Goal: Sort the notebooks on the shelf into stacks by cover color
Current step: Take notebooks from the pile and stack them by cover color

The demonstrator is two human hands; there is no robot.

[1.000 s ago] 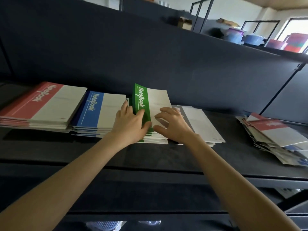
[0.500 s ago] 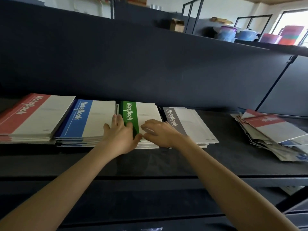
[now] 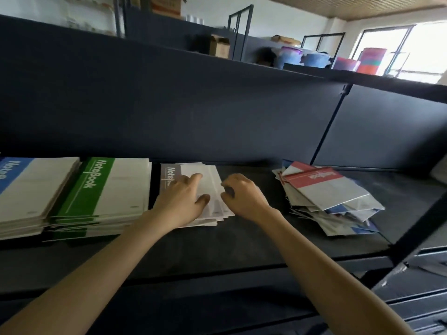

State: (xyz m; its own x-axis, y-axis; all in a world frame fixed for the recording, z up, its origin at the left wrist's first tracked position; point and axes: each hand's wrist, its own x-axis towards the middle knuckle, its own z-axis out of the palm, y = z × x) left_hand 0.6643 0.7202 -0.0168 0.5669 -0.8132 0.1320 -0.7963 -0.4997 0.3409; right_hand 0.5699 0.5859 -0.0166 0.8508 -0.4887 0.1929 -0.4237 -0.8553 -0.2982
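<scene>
Matt dark metal shelf [image 3: 254,240]; smooth paper covers with a slight sheen on the green-and-white notebook stack [image 3: 104,189] and the loose mixed pile [image 3: 326,197].

The green notebook [image 3: 96,187], just left of the left hand [image 3: 180,201], carries the white word "NoteBook" along its green band. The grey notebook [image 3: 170,175] under that hand shows "Note"; the hand covers the rest. Farther left, the blue notebook [image 3: 12,170] shows "Note", cut off at the frame edge. Well right of the hand, the red notebook's [image 3: 314,180] white lettering is too blurred to read.
</scene>
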